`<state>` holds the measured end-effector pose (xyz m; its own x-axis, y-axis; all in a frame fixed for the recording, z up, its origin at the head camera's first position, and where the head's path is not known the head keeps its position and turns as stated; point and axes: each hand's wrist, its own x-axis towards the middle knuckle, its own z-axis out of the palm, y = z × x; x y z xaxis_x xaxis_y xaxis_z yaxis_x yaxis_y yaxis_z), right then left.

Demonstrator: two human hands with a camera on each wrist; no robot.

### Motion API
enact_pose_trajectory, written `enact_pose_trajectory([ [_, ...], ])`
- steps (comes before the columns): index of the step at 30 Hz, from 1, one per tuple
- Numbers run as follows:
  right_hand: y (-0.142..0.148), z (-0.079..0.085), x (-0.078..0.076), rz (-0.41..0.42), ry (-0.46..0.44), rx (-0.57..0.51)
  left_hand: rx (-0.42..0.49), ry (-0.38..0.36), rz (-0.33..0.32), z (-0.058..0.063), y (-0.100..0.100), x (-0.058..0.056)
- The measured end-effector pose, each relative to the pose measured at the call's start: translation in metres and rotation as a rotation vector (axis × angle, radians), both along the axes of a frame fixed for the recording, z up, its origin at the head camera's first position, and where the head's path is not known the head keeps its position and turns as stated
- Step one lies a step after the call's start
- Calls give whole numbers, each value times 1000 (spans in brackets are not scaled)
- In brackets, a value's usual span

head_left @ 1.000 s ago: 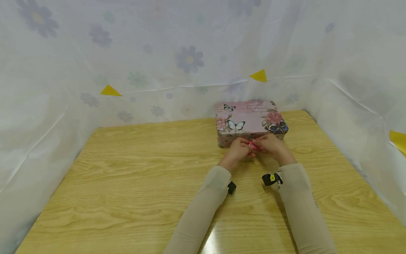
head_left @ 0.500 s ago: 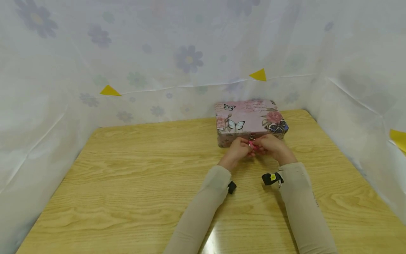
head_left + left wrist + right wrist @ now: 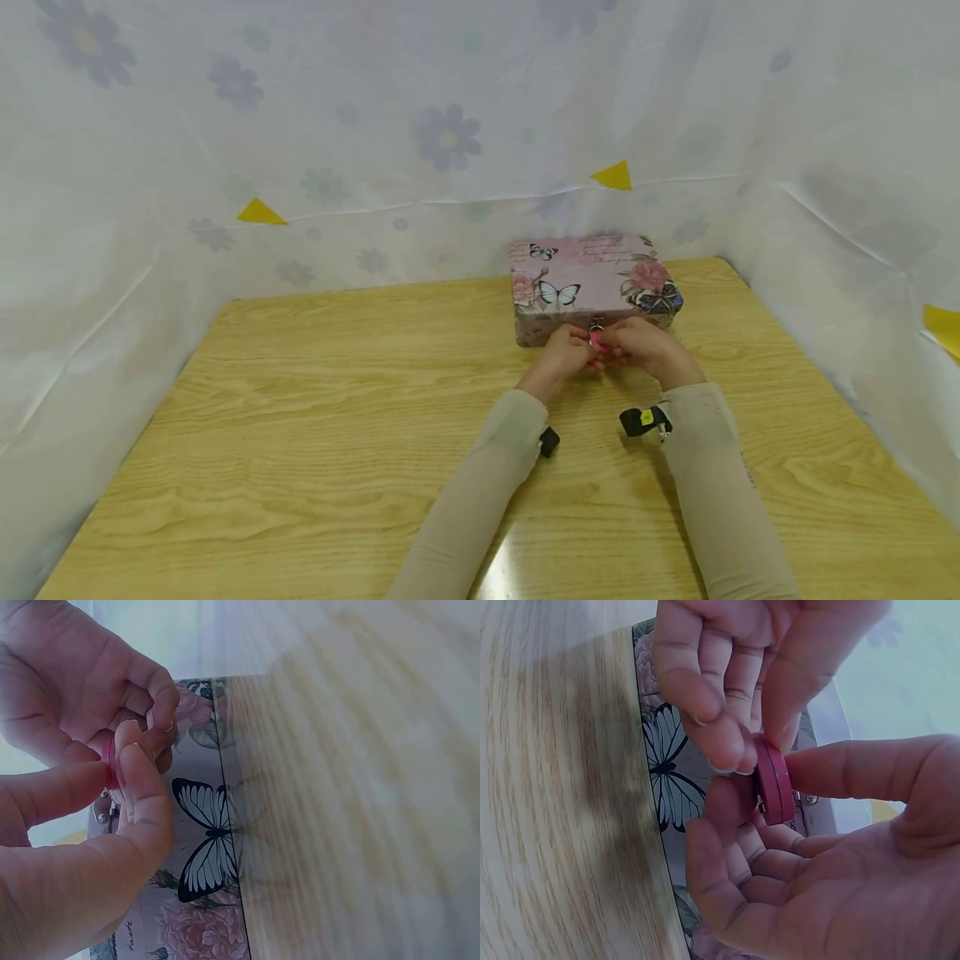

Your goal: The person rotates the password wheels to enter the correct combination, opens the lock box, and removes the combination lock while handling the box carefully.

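A pink floral box (image 3: 581, 279) with butterflies on its lid stands closed at the far right part of the table. At the middle of its front, a small pinkish-red padlock (image 3: 774, 780) hangs by its metal shackle (image 3: 597, 327) at the clasp. My left hand (image 3: 564, 353) pinches the padlock from the left, between thumb and fingertips. From the right, my right hand (image 3: 647, 346) pinches it too, thumb on one face and curled fingers on the other. Fingers cover much of the padlock, and its small details are too dim to make out.
The box rests on a wood-grain table (image 3: 337, 417) near its back edge. A pale flowered curtain (image 3: 360, 125) encloses the back and sides, with yellow tape pieces (image 3: 613, 176) on it. Black straps (image 3: 641, 422) are at both wrists.
Both hands keep their pinch on the padlock in almost the same place. The padlock has tilted slightly, and more of its pink face and shackle shows between the fingers.
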<state>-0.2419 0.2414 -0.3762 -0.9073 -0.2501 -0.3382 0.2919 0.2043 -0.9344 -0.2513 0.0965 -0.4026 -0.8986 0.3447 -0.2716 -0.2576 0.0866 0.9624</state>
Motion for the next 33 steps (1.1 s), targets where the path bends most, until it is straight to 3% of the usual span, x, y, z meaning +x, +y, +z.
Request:
enact_pose_trajectory([
  [15,-2,0,1,52,68,153,-4,34,0,0,2,3],
  [33,0,-2,0,28,57,58,7,22,-2,2,1,5],
])
